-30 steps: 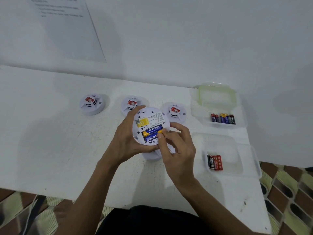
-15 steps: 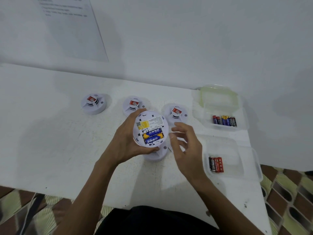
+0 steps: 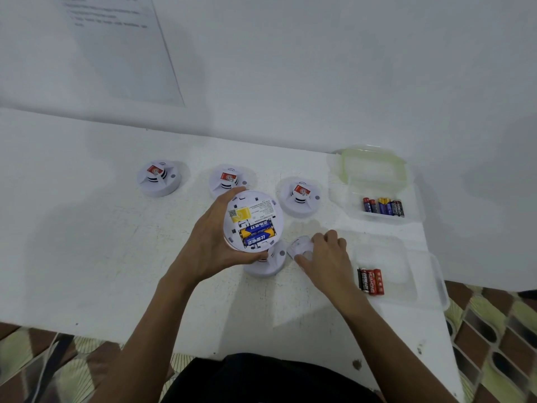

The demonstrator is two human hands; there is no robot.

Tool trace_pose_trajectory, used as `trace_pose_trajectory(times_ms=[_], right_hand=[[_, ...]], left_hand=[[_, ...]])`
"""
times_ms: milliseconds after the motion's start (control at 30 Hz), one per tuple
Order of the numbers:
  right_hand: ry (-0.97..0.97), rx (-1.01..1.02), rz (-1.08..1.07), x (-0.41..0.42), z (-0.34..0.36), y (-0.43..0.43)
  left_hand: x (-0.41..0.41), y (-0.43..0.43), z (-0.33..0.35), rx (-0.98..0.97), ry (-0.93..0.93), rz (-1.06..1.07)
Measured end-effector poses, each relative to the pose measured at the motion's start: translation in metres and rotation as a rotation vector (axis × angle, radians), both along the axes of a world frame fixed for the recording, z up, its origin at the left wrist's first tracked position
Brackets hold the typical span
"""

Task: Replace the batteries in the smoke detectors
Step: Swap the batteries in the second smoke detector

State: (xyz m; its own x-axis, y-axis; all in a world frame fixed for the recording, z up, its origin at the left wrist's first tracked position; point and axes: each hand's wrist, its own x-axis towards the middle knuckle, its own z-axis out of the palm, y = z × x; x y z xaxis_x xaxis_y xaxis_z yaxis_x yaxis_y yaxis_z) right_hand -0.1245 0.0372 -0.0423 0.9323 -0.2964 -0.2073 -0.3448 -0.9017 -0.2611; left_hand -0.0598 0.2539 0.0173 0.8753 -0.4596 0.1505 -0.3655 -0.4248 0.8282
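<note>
Smoke detector (image 3: 253, 221) sits in our left hand (image 3: 212, 245), held up off the white table (image 3: 87, 242), back side facing us. Left fingers wrap the rim: thumb along the bottom edge, fingertips over the top-left edge, so the hand is clamped around the body. Battery bay is open; two blue-and-yellow batteries (image 3: 257, 234) lie side by side in it, toward the thumb side of the disc. Yellow sticker (image 3: 240, 215) and a printed label sit above the bay, nearer the fingertips.

Directly under the left thumb another detector (image 3: 266, 264) rests on the table, partly hidden by the held one.

Right hand (image 3: 325, 254) is down on the table just right of the left thumb, fingers curled onto a small white plastic piece (image 3: 299, 245), likely the battery cover. Thumb and fingertips touch it; we can't tell if it's lifted or just pressed flat.

Beyond the left fingertips three more detectors stand in a row, sensor side up with red stickers: far-left one (image 3: 159, 178), middle one (image 3: 228, 180) just behind the held unit, right one (image 3: 300, 196) above the right hand.

Right of the right hand, a clear container (image 3: 406, 289) holds red and black batteries (image 3: 371, 281). Further out past it, a second clear container (image 3: 412, 196) with a green-rimmed lid (image 3: 373, 165) holds a mixed row of batteries (image 3: 383, 206).
</note>
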Motion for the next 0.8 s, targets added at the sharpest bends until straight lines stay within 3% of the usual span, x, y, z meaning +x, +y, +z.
trace_pose_trajectory(times_ms=[133, 300, 367, 500, 633, 733, 800], right_hand=[[-0.016, 0.159, -0.067, 0.006, 0.003, -0.002], [-0.171, 0.265, -0.101, 0.003, 0.005, -0.005], [-0.206, 0.449, -0.197, 0.005, 0.013, -0.009], [-0.202, 1.025, -0.435, 0.006, 0.04, -0.011], [-0.17, 1.41, -0.508, 0.007, 0.061, -0.008], [-0.212, 1.613, -0.474, 0.006, 0.073, -0.003], [-0.235, 1.608, -0.419, 0.005, 0.081, 0.001]], left_hand=[[0.0, -0.001, -0.002, 0.01, 0.007, 0.005], [0.002, 0.0, -0.004, 0.015, 0.013, 0.008], [0.001, 0.001, -0.005, 0.02, 0.013, 0.013], [0.0, 0.002, -0.007, 0.032, 0.009, 0.014], [0.0, 0.001, -0.008, 0.041, 0.001, 0.007], [0.0, 0.002, -0.009, 0.046, -0.001, 0.001], [0.001, 0.003, -0.01, 0.05, -0.01, -0.001]])
